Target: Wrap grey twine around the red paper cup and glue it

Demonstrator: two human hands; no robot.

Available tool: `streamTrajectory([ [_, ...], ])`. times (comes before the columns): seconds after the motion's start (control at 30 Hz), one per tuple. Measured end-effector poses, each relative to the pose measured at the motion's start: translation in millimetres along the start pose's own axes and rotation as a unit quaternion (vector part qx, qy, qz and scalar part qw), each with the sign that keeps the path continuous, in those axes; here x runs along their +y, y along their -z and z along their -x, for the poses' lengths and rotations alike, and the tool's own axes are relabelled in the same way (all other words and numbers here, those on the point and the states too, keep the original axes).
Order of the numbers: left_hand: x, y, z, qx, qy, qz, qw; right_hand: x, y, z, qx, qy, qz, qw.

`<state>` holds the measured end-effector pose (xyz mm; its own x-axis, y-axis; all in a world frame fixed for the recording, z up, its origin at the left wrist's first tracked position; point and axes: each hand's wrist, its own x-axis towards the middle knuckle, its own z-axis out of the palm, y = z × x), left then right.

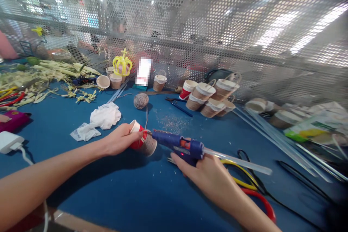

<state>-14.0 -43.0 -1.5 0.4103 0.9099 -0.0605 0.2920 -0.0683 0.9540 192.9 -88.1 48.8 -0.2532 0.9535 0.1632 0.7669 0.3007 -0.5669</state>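
Our bare left hand and bare right hand: both gripping, held apart.
Our bare left forearm enters from the left edge, rising rightward, thumb reaching right, fingers mostly hidden. Our bare right forearm slants up-left from the bottom edge, fingers curled and partly hidden, thumb pointing up-left.

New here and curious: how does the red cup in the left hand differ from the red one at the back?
The held cup has twine wound around its lower part; the back cup shows none. The held cup is tipped in the left hand; the back cup sits mouth up, with neither hand touching it. Both are red outside and white inside.
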Motion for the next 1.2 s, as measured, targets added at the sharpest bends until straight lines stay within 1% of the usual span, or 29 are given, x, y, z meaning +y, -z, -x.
streamTrajectory([
  [0.17,-4.1,0.1,-0.7,-0.01,-0.001,-0.003,1.0,5.2,-2.1,-1.6,-0.056,-0.116,-0.063,0.99],
  [0.27,-1.3,0.1,-1.1,-0.005,-0.001,0.006,1.0,13.5,1.8,-4.4,-0.08,-0.137,-0.141,0.977],
  [0.33,2.1,0.5,-2.3,0.017,0.006,0.02,1.0,19.5,9.4,-8.4,-0.087,-0.146,-0.204,0.964],
  [0.4,4.8,1.4,-4.6,0.056,0.022,0.053,0.997,25.7,18.7,-14.4,-0.073,-0.159,-0.237,0.956],
  [0.47,5.3,3.1,-7.7,0.099,0.041,0.102,0.989,31.9,26.6,-22.7,-0.044,-0.175,-0.255,0.95],
  [0.53,3.8,5.4,-10.6,0.129,0.054,0.157,0.978,38.3,30.5,-33.1,-0.005,-0.189,-0.263,0.946],
  [0.63,0.8,8.3,-12.7,0.141,0.06,0.212,0.965,49.7,26.9,-51.3,0.053,-0.216,-0.229,0.948],
  [0.7,0.4,8.4,-12.4,0.136,0.063,0.223,0.963,58.5,19.4,-62.9,0.066,-0.236,-0.209,0.947],
  [0.8,2.8,5.6,-10.3,0.124,0.063,0.219,0.966,71.1,5.8,-75.7,0.053,-0.278,-0.177,0.943],
  [0.93,7.1,1.0,-6.2,0.104,0.04,0.195,0.974,82.0,-7.6,-83.3,0.018,-0.318,-0.128,0.939],
  [1.1,10.3,-1.1,-1.0,0.067,0.007,0.156,0.986,89.8,-10.8,-87.2,-0.002,-0.316,-0.055,0.947],
  [1.2,10.7,-2.1,0.6,0.048,-0.013,0.151,0.987,89.8,-7.1,-87.5,0.015,-0.301,0.001,0.953],
])
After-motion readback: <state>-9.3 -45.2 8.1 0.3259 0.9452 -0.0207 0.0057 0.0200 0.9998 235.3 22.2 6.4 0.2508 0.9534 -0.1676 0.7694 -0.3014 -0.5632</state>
